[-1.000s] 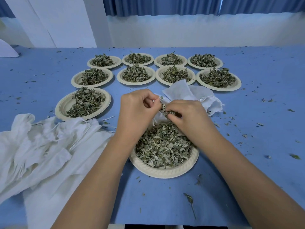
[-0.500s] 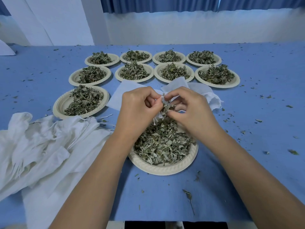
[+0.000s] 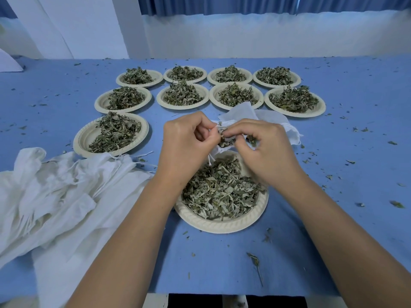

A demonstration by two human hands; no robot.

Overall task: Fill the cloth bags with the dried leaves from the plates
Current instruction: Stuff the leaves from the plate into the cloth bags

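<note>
A paper plate (image 3: 222,225) heaped with dried leaves (image 3: 220,192) sits on the blue table in front of me. Just beyond it lies a small white cloth bag (image 3: 273,120), its mouth held up over the plate's far rim. My left hand (image 3: 186,143) pinches the left edge of the bag's mouth. My right hand (image 3: 262,147) has its fingers curled at the mouth, with a clump of dried leaves between them and the cloth. A drawstring hangs below the mouth.
Several more paper plates of dried leaves stand in rows behind, the nearest at the left (image 3: 111,134). A pile of empty white cloth bags (image 3: 62,192) lies at the left front. Leaf crumbs are scattered over the blue table (image 3: 355,174), whose front edge is close to me.
My right hand has lifted leaves from the plate up to the bag's mouth. The bag's mouth has risen slightly, and my left hand keeps its pinch.
</note>
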